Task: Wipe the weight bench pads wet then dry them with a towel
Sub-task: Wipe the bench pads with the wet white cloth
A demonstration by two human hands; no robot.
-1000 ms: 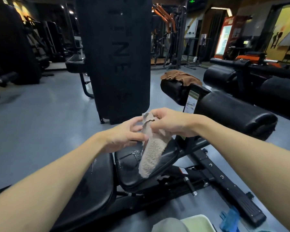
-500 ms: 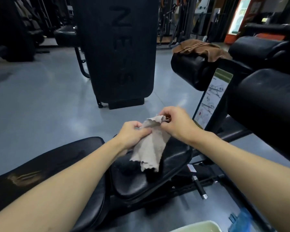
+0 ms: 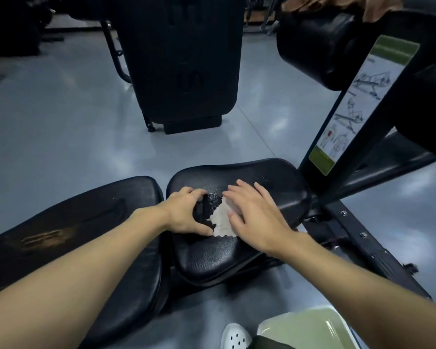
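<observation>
A small grey cloth [image 3: 222,221] lies on the black seat pad [image 3: 275,182] of the weight bench. My right hand [image 3: 254,212] lies flat on the cloth with straight, spread fingers and covers most of it. My left hand [image 3: 186,212] rests on the pad just left of the cloth, fingers curled down, thumb touching the cloth's near corner. The longer back pad [image 3: 86,222] runs off to the left under my left forearm; its surface is worn. A brown towel [image 3: 337,3] is draped over a black roller pad [image 3: 317,49] at the top right.
A black upright pad [image 3: 184,59] on a stand rises from the grey floor ahead. The bench's black post with an instruction sticker [image 3: 358,102] slants up at the right. A pale green basin [image 3: 305,331] and a white shoe [image 3: 234,337] sit at the bottom edge.
Both hands came down from holding the cloth in the air and laid it on the seat pad. My right hand flattened onto it. The view tilted downward.
</observation>
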